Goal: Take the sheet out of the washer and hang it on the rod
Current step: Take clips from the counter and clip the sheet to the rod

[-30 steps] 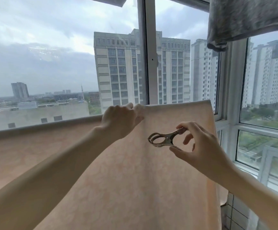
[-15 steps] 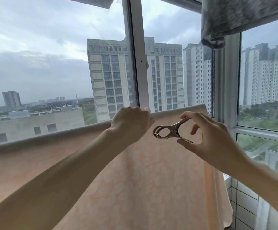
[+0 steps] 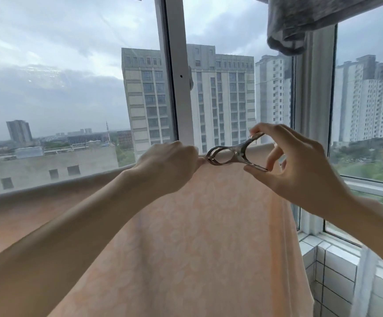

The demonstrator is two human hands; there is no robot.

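Two hands at work on one sheet [image 3: 208, 236], with one metal clip [image 3: 231, 154] in play.

- sheet: peach, faintly patterned, draped over the rod, which is hidden under the top fold. The fold runs as one long line from low left up to the right, in front of the window frame [image 3: 176, 88]; the cloth hangs down toward the camera.
- left hand [image 3: 169, 165]: fingers curled over the fold, gripping it.
- right hand [image 3: 305, 163]: thumb and fingers pinch the two spread handles of the metal clip. Its long axis lies along the fold, ringed mouth pointing left — tips together, just beside the left hand's knuckles.
- Judgement: a pinning step. The mouth likely needs squeezing open and turning across the fold, not along it. The right hand is nearer the free stretch.
- Room: bare fold lies behind the clip, between the left hand and the sheet's right edge.
- grey cloth [image 3: 300, 21]: hangs above right, well apart.
- tiled ledge [image 3: 332, 259]: low right, beside the sheet's edge.
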